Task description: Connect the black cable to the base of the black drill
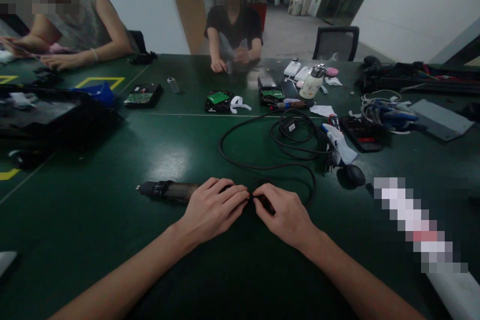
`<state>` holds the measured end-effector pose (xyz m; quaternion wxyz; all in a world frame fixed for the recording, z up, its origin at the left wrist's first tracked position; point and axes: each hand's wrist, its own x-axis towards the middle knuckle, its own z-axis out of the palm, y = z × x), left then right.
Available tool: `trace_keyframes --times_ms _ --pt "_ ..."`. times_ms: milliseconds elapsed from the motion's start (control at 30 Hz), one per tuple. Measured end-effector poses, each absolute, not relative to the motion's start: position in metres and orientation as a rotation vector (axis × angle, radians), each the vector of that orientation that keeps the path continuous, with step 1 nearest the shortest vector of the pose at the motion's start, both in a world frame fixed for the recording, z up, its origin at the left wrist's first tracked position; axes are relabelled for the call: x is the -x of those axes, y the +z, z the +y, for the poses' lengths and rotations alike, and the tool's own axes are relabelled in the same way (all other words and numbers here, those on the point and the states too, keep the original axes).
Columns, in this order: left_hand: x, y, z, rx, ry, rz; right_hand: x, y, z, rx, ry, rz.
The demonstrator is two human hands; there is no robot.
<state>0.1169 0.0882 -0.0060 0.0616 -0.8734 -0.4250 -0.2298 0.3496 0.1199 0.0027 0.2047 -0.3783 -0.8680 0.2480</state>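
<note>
A dark electric screwdriver (178, 191) lies on the green table with its bit end pointing left. My left hand (213, 207) is wrapped over its rear half, fingers closed around the body. Just to the right, my right hand (283, 210) pinches the end of a black cable (277, 167); the connector itself is mostly hidden by my fingers. The fingertips of both hands almost meet at the tool's rear end. Whether the connector sits in the screwdriver cannot be made out. From my right hand the cable loops away into a loose coil.
Beyond the cable lie hard drives (219, 100), a second screwdriver (292, 105) and a patterned bottle (312, 82). A black tray (365, 133) and blue-handled tool (390, 114) are at right. Two people sit across the table. A black bin (52, 115) stands left.
</note>
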Motion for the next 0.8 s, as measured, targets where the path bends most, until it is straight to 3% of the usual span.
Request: trace_keyframes --times_ms 800 --pt "-0.1192 -0.0071 0.0891 2.606 -0.637 -1.329 -0.3489 0.0026 0.1202 1.061 0.670 -2.426"
